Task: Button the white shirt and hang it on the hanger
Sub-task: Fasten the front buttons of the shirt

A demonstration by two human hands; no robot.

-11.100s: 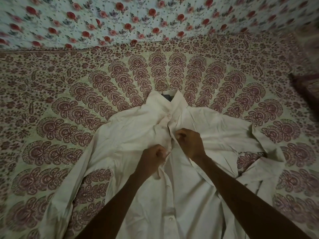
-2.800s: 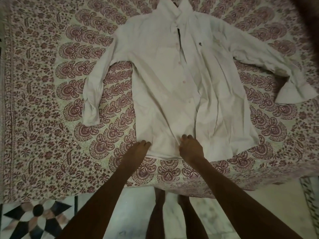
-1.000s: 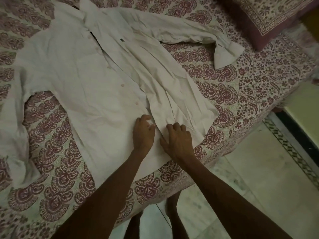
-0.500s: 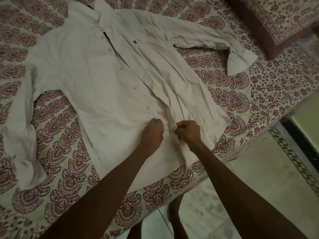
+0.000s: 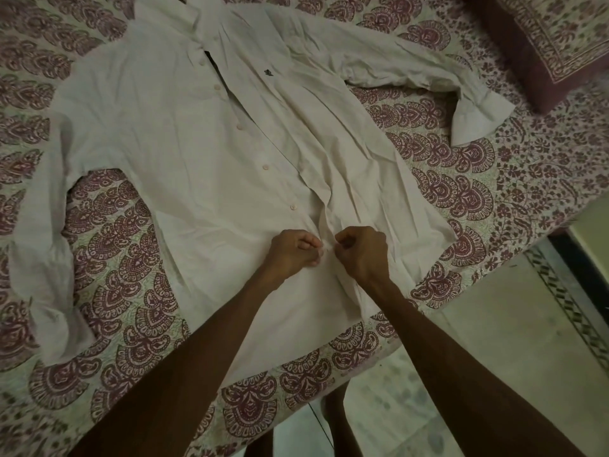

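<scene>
— Where does the white long-sleeved button-up shirt [image 5: 184, 133] lie?
— Front up on the maroon-and-cream paisley bedspread [image 5: 125, 258]. Its collar points away from the person, its hem is near the bed's edge, and both sleeves are spread sideways.
— And the hands?
— The left hand [image 5: 293, 250] and the right hand [image 5: 361, 252] sit close together low on the front opening, just below the lowest visible pale button [image 5: 292, 207]. Each has its fingers curled tight and pinches an edge of the cloth there.
— Is the front fastened higher up?
— That cannot be told. A row of buttons lies exposed beside the other panel's edge.
— What else shows?
— A maroon-bordered printed pillow [image 5: 560, 37] at the upper right, and a pale tiled floor [image 5: 494, 324] beside the bed.
</scene>
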